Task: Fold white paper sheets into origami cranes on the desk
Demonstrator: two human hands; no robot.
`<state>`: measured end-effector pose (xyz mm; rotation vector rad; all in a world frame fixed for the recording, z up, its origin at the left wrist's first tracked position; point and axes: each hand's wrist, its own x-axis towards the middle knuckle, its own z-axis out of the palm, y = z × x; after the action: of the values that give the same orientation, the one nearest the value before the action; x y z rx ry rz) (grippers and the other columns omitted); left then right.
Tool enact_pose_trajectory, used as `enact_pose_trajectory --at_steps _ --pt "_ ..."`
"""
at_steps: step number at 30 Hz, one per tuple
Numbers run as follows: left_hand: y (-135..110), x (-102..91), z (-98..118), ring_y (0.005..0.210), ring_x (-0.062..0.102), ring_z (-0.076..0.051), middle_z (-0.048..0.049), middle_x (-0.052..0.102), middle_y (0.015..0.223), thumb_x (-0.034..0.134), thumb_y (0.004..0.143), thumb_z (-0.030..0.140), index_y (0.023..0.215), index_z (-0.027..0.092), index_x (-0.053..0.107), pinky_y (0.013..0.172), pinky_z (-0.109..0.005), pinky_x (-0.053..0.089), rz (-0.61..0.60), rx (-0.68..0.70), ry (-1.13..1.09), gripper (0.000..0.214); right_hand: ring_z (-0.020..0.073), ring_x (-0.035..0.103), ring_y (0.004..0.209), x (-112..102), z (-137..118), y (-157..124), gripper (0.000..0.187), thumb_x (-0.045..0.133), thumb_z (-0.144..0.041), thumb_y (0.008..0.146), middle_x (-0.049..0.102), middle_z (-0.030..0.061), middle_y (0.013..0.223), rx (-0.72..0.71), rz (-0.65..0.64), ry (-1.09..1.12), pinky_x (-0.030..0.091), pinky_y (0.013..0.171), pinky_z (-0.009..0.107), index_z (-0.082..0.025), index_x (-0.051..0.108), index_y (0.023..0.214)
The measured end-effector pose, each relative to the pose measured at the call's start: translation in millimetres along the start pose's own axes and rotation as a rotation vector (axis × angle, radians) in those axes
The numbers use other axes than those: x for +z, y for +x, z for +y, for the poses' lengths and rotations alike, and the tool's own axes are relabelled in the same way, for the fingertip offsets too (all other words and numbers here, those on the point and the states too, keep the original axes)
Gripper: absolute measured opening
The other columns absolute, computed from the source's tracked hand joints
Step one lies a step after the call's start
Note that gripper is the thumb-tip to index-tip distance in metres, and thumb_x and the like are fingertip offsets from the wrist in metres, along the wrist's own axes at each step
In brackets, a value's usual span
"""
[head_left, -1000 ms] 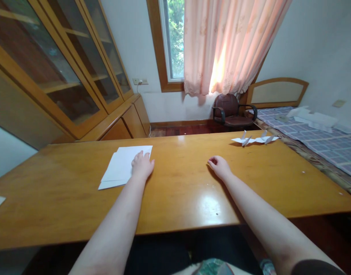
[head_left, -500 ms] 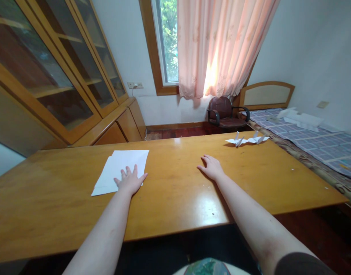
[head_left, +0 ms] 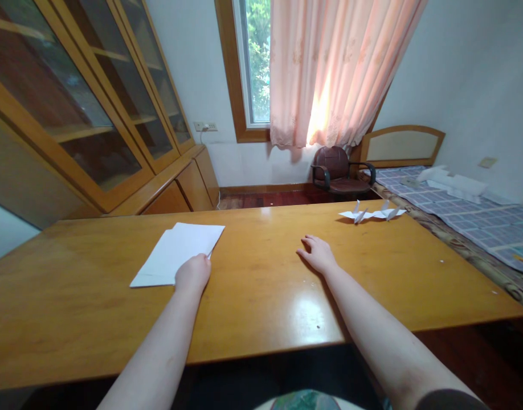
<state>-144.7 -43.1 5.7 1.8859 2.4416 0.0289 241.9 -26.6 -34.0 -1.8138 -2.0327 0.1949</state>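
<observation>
White paper sheets (head_left: 176, 247) lie loosely stacked on the left part of the wooden table (head_left: 253, 307). My left hand (head_left: 193, 272) grips their near right edge, thumb on top and the other fingers hidden beneath or behind the hand. To the right, my right hand (head_left: 318, 254) rests on the tabletop with its fingers apart and nothing in it. Beyond it, near the far right edge, stand folded paper cranes (head_left: 370, 214), touching or close together; no hand is on them.
A glass-fronted cabinet (head_left: 137, 102) stands at the left behind the table. Past the far edge is a brown armchair (head_left: 335, 171). On the right, a bed (head_left: 462, 210) with a checked cover carries white pieces (head_left: 453, 181). Small white scraps dot the table.
My left hand, spread flat on the paper before, has closed on its near right edge. My right hand stays in place; the view has shifted slightly.
</observation>
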Motion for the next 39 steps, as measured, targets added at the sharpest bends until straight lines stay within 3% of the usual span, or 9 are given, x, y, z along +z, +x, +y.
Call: enact_pose_trajectory --at_steps 8,12,15,17,24,28,31,35,39 --pt "0 -24.0 -11 0.084 0.065 -0.029 -0.012 0.072 0.093 0.037 0.086 0.037 0.092 0.022 0.069 0.059 -0.032 0.042 0.018 -0.168 -0.141 0.036 0.0256 0.05 0.123 -1 -1 0 0.049 0.055 -0.047 0.083 0.057 0.0136 0.131 -0.009 0.027 0.01 0.034 0.107 0.037 -0.014 0.065 0.118" --pt "-20 -62.2 0 0.075 0.064 -0.028 -0.011 0.071 0.086 0.032 0.091 0.039 0.098 0.021 0.067 0.056 -0.031 0.039 0.321 -0.21 -0.097 0.04 0.0261 0.051 0.122 0 2 0 0.043 0.057 -0.044 0.083 0.06 0.0133 0.128 -0.003 0.042 0.083 0.035 0.106 0.039 -0.015 0.067 0.113" --pt "-46 -82.2 27 0.075 0.064 -0.025 -0.0097 0.07 0.086 0.034 0.094 0.04 0.1 0.02 0.066 0.061 -0.031 0.04 0.605 -0.068 -0.07 0.038 0.0254 0.057 0.115 0 8 2 0.04 0.055 -0.043 0.085 0.064 0.0124 0.121 0.033 0.041 0.264 0.04 0.102 0.04 -0.016 0.066 0.112" --pt "-62 -80.6 54 0.077 0.063 -0.023 -0.0092 0.069 0.084 0.035 0.095 0.036 0.095 0.019 0.066 0.068 -0.032 0.043 0.632 0.18 -0.054 0.036 0.0242 0.059 0.111 1 14 2 0.041 0.052 -0.044 0.086 0.065 0.0122 0.119 0.094 0.055 0.442 0.043 0.099 0.039 -0.016 0.064 0.114" --pt "-96 -14.7 141 0.092 0.063 -0.023 -0.0098 0.068 0.091 0.044 0.091 0.021 0.089 0.017 0.063 0.101 -0.047 0.035 0.194 0.808 -0.06 0.02 0.0224 0.062 0.106 1 21 3 0.042 0.057 -0.036 0.083 0.062 0.0154 0.122 0.214 0.133 0.736 0.047 0.095 0.039 -0.015 0.058 0.119" --pt "-102 8.4 149 0.117 0.053 -0.03 -0.0135 0.063 0.118 0.053 0.087 0.036 0.107 0.018 0.062 0.102 -0.054 0.033 -0.092 0.914 -0.099 0.029 0.022 0.064 0.099 -4 14 -3 0.038 0.06 -0.032 0.082 0.066 0.0134 0.114 0.16 0.08 0.591 0.049 0.091 0.039 -0.016 0.061 0.116" --pt "-94 9.1 142 0.137 0.031 -0.032 -0.0131 0.038 0.148 0.059 0.081 0.049 0.135 0.021 0.045 0.11 -0.053 0.025 -0.245 1.03 -0.154 0.063 0.022 0.064 0.097 -9 5 -9 0.032 0.058 -0.036 0.083 0.068 0.0116 0.108 0.028 0.007 0.474 0.048 0.09 0.038 -0.016 0.066 0.108" --pt "-53 -3.4 126 0.142 0.02 -0.028 -0.0111 0.019 0.156 0.048 0.082 0.062 0.145 0.022 0.033 0.113 -0.043 0.022 -0.466 1.028 -0.278 0.076 0.0215 0.06 0.106 -12 -6 -6 0.025 0.061 -0.029 0.081 0.066 0.0086 0.114 -0.178 -0.169 0.364 0.043 0.096 0.035 -0.02 0.068 0.103" --pt "-6 -7.5 110 0.141 0.024 -0.026 -0.0099 0.028 0.153 0.039 0.089 0.054 0.144 0.022 0.036 0.114 -0.04 0.019 -0.252 0.712 -0.356 0.064 0.0241 0.06 0.104 -10 -17 9 0.028 0.068 -0.036 0.076 0.066 0.0093 0.113 -0.137 -0.235 0.157 0.043 0.094 0.036 -0.02 0.069 0.098"
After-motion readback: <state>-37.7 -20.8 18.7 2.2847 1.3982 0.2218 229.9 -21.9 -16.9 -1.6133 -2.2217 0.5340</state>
